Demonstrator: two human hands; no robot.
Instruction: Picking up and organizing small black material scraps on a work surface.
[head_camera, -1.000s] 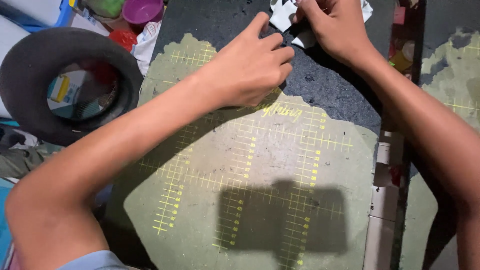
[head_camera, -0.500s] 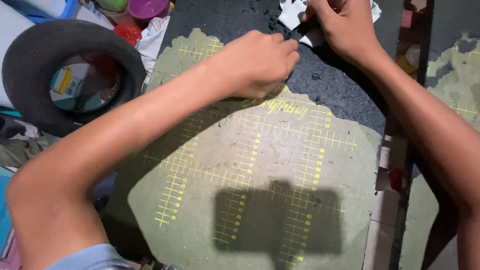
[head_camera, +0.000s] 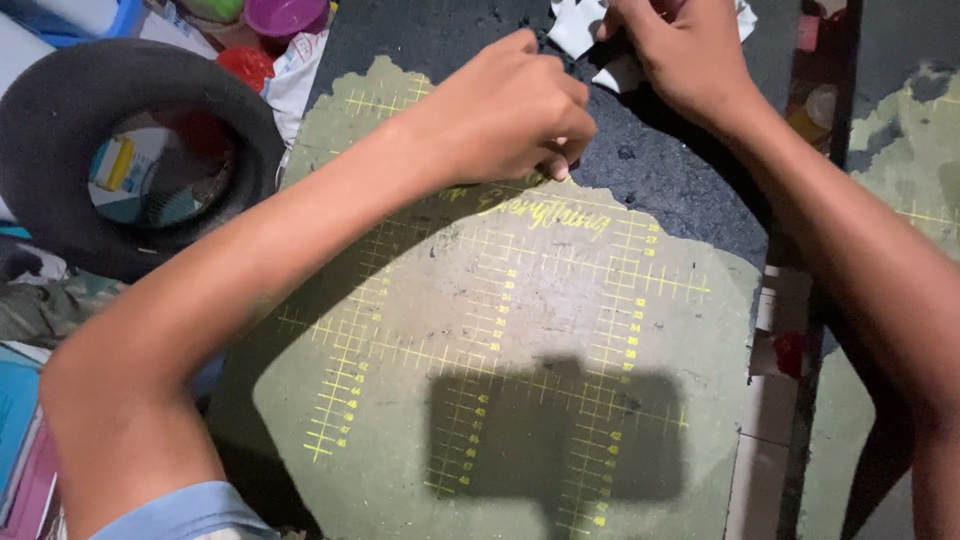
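Observation:
My left hand (head_camera: 510, 115) rests as a loose fist on the worn green cutting mat (head_camera: 520, 330), at the torn edge where dark board (head_camera: 680, 170) shows; whether it pinches anything is hidden. My right hand (head_camera: 680, 55) is at the top edge, its fingers on white paper pieces (head_camera: 580, 30) lying on the dark board. Part of that hand runs out of the picture. A square shadow falls on the mat near the bottom.
A black rubber tyre (head_camera: 40, 150) lies at the left with small items inside its hole. Coloured bowls (head_camera: 285, 15) and a white cloth (head_camera: 300, 75) sit at the top left. A second worn mat piece (head_camera: 900, 170) lies at the right beyond a dark strip (head_camera: 820, 150).
Both hands stay in nearly the same places; my left fist has shifted slightly toward the torn mat edge. The view has tilted a little.

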